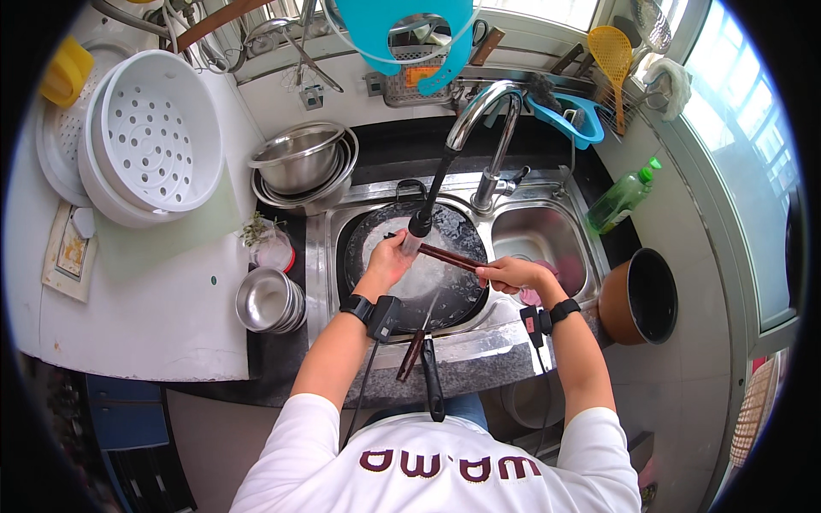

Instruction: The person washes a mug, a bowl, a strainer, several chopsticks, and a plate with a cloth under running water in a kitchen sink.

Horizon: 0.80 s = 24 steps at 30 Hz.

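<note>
Both my hands hold a bundle of dark brown chopsticks (452, 256) slantwise under the running faucet (421, 221). My left hand (391, 260) grips the left end, right below the spout. Around the other end, the fingers of my right hand (513, 274) are closed. Beneath them, a black pan (458, 314) with cloudy, rippling water sits in the left sink basin. Its black handle (433, 378) reaches over the counter edge towards me. Beside that handle, a utensil with a brown handle (410, 357) and a metal shaft leans on the pan's rim.
A pink cloth (531, 296) lies in the right basin (513, 240). Stacked steel bowls (298, 163) and small steel cups (263, 301) stand left. A green soap bottle (619, 202) and a brown pot (619, 304) stand right. White strainer baskets (154, 134) rest on the left counter.
</note>
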### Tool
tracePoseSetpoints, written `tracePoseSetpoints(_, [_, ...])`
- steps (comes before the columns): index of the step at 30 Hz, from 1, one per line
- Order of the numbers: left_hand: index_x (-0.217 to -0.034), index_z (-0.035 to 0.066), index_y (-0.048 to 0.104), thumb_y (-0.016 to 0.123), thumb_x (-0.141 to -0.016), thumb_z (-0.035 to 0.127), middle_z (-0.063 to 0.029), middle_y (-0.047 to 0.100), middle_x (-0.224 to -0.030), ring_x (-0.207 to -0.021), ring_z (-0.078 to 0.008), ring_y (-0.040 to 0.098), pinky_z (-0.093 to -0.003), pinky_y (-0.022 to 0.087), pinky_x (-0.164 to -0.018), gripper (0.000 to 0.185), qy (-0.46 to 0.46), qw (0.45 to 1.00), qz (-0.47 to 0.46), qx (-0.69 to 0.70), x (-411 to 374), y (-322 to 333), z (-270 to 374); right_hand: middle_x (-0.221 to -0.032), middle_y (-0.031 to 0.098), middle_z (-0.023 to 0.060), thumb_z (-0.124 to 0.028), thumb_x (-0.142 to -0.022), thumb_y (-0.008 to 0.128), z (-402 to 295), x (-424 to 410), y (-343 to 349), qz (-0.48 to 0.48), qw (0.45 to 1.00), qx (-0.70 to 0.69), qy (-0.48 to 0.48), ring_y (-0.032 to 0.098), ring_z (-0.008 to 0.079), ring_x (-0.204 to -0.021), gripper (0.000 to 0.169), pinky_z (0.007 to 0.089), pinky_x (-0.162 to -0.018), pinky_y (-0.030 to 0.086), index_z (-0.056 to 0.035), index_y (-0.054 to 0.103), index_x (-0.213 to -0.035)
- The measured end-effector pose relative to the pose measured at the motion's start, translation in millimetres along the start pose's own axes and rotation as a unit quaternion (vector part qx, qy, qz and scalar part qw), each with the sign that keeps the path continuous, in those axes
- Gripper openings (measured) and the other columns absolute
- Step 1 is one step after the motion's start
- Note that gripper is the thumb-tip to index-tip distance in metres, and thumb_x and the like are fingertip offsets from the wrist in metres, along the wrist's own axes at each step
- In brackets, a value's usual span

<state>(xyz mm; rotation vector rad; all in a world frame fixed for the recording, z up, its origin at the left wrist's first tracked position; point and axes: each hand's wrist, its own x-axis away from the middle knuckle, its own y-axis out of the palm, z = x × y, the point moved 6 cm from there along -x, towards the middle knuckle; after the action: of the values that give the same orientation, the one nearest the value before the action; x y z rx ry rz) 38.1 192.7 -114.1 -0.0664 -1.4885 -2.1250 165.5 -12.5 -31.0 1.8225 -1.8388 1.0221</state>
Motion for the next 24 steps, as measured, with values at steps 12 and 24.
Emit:
tracePoseSetpoints(12, [-0.106, 0.000, 0.051, 0.057, -0.087, 0.011, -0.0125, 0.060, -0.103, -0.097, -0.0217, 0.058, -0.0351, 0.046, -0.091, 0.023, 0.005, 0.986, 0.072, -0.152, 11, 9, -11, -0.068, 0.051, -0.0005, -0.023, -0.091, 0.053, 32, 6, -15, 0.076, 0.979, -0.139, -0.130, 0.044, 0.0062, -0.053, 0.027, 0.0211, -0.047, 0.036, 0.0013, 0.058, -0.103])
tracePoseSetpoints(24, [-0.095, 0.003, 0.058, 0.062, -0.085, 0.020, -0.0072, 0.065, -0.089, -0.076, -0.0163, 0.063, -0.0286, 0.052, -0.068, 0.020, 0.202, 0.905, 0.166, -0.335, 83, 46, 101, -0.058, 0.040, -0.0007, -0.036, -0.087, 0.058, -6, -119, 51, 0.173, 0.831, -0.508, -0.148, 0.033, 0.0072, -0.040, 0.033, 0.0204, -0.034, 0.024, -0.0082, 0.045, -0.075])
